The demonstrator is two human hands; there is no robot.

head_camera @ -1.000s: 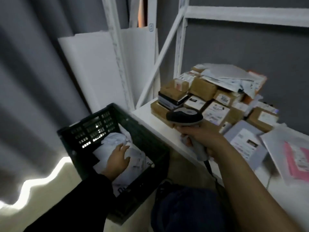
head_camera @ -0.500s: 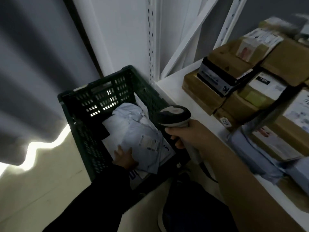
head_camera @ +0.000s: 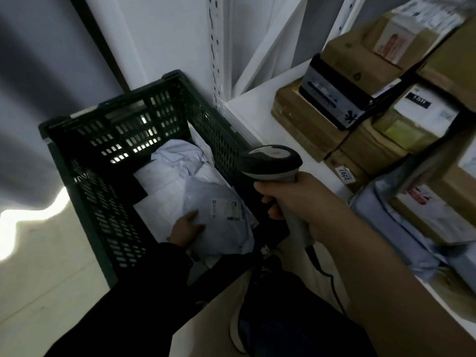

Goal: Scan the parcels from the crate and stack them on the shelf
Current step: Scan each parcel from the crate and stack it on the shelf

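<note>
Head view, looking down on crate and lower shelf. The left grip [head_camera: 186,229], a bare hand in a dark sleeve, reached into the dark green slatted crate [head_camera: 110,117] and pinched the near left edge of a grey poly mailer [head_camera: 226,235]. 1 digit lay on top of the bag and the rest were hidden beneath it. The mailer lay uppermost in the crate, on paler bagged parcels [head_camera: 167,176], with its printed label [head_camera: 226,211] facing up just right of that grip.

The right grip [head_camera: 296,199] was closed round the handle of a barcode scanner [head_camera: 270,161], held above the crate's right wall. Whether the scanner's window faced the label could not be told.

Step in hand, as judged: picking 1 parcel out for scanning, the scan itself not yet made. The next move would call for raising the mailer clear of the crate wall, keeping the label flat, and bringing the scanner's window onto it. The bag would then go right to the white shelf [head_camera: 252,117], where cardboard parcels [head_camera: 309,130] and other mailers [head_camera: 386,222] were stacked.
</note>
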